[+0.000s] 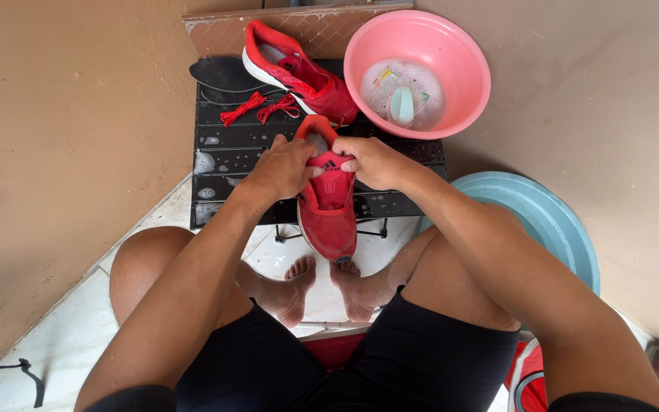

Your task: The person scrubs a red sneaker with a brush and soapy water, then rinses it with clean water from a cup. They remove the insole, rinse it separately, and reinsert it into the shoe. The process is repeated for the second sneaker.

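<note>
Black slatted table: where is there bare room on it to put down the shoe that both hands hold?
The black slatted table has a bare, wet patch at its near left, bordered by the red laces behind and the left hand beside it. The far side is crowded: black insole, second red shoe, pink basin. The right hand and held shoe cover the middle.

arms: bare, no sleeves | shorts: black | feet: bare
</note>
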